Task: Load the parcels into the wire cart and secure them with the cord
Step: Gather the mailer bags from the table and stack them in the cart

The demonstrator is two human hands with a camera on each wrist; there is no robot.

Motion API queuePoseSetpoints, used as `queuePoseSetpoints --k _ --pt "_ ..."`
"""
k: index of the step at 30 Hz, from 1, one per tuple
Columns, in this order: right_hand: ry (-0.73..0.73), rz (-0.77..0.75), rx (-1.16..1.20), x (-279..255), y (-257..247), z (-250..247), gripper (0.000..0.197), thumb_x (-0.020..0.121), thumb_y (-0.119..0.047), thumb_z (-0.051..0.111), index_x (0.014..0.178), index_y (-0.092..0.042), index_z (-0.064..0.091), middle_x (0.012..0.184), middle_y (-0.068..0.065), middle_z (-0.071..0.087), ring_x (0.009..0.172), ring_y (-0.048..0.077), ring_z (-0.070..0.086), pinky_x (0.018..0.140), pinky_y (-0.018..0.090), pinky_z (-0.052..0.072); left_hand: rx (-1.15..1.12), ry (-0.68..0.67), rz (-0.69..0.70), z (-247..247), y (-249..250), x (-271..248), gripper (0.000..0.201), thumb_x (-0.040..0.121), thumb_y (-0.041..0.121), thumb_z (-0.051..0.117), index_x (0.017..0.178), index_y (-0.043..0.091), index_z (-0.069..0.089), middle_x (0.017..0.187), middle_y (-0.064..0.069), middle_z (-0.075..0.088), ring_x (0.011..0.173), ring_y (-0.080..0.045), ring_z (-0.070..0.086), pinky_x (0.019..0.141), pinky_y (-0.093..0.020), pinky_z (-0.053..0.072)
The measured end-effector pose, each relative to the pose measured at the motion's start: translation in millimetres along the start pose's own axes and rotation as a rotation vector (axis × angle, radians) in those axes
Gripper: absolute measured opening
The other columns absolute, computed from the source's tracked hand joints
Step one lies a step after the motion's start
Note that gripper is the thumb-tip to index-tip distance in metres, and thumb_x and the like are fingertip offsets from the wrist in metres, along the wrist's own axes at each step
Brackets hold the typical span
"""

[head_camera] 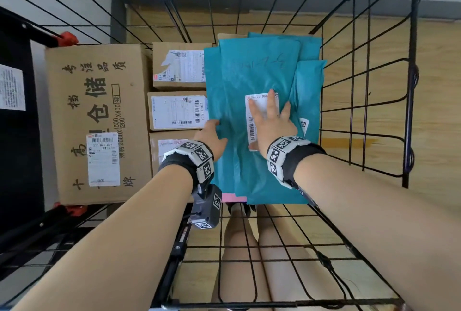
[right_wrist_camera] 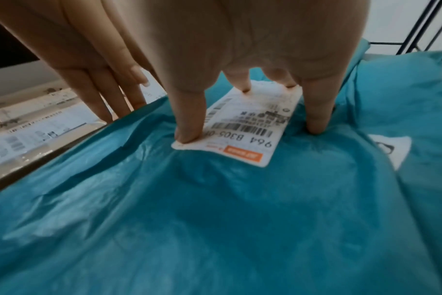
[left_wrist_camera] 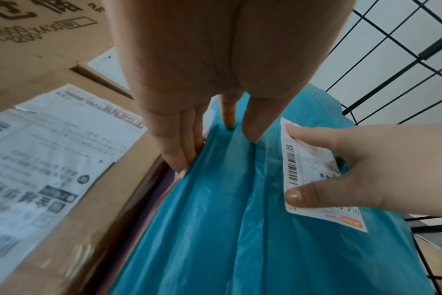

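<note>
A teal plastic mailer [head_camera: 239,81] lies on top of other teal bags on the right side of the black wire cart [head_camera: 364,116]. My right hand [head_camera: 270,121] presses flat on its white shipping label [head_camera: 253,126], fingers [right_wrist_camera: 189,123] spread and straight. My left hand [head_camera: 212,133] touches the bag's left edge with straight fingers [left_wrist_camera: 182,151], which reach into the gap beside a small cardboard box [left_wrist_camera: 63,179]. A big cardboard box [head_camera: 99,121] and three small labelled boxes [head_camera: 178,111] fill the cart's left and middle. A pink parcel [head_camera: 229,197] peeks out under the teal bags.
Wire walls rise on the far side [head_camera: 224,11], the right and the near side [head_camera: 274,248]. Red clamps [head_camera: 67,37] sit on the frame left of the big box. A black panel [head_camera: 15,123] with a white label stands at the far left. Wooden floor [head_camera: 374,61] shows through the mesh.
</note>
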State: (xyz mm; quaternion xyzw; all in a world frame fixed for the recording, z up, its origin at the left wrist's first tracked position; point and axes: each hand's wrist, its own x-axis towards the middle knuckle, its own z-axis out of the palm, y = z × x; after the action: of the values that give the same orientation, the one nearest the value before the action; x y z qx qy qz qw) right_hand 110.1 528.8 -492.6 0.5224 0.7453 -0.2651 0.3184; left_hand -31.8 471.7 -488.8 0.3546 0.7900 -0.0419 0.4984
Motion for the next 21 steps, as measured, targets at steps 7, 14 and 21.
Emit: queuePoseSetpoints --k 7,14,21 --pt "0.015 0.033 -0.053 -3 -8 -11 0.105 0.079 -0.055 0.065 0.15 -0.035 -0.01 0.156 0.01 -0.022 0.141 0.047 0.003 0.11 0.047 0.026 0.135 -0.008 0.071 -11 -4 -3 0.05 0.096 0.027 0.045 0.144 0.021 0.034 0.139 -0.017 0.042 0.118 -0.032 0.052 0.091 -0.031 0.045" --pt "0.06 0.027 0.0 -42 -10 -39 0.071 0.087 -0.045 0.059 0.145 -0.023 0.024 0.155 0.014 0.005 0.136 0.037 0.024 0.101 0.043 0.035 0.19 0.027 0.095 -36 6 -36 0.043 0.098 0.025 0.042 0.14 0.016 0.041 0.137 -0.013 0.047 0.112 -0.029 0.057 0.083 -0.029 0.045" --pt "0.081 -0.039 0.016 -88 -13 -68 0.027 0.089 -0.025 0.054 0.111 -0.009 0.058 0.114 0.01 0.06 0.102 0.031 0.06 0.072 0.03 0.043 0.235 0.112 0.175 -68 31 -85 0.042 0.098 0.025 0.041 0.139 0.014 0.044 0.138 -0.01 0.049 0.119 -0.028 0.053 0.092 -0.031 0.044"
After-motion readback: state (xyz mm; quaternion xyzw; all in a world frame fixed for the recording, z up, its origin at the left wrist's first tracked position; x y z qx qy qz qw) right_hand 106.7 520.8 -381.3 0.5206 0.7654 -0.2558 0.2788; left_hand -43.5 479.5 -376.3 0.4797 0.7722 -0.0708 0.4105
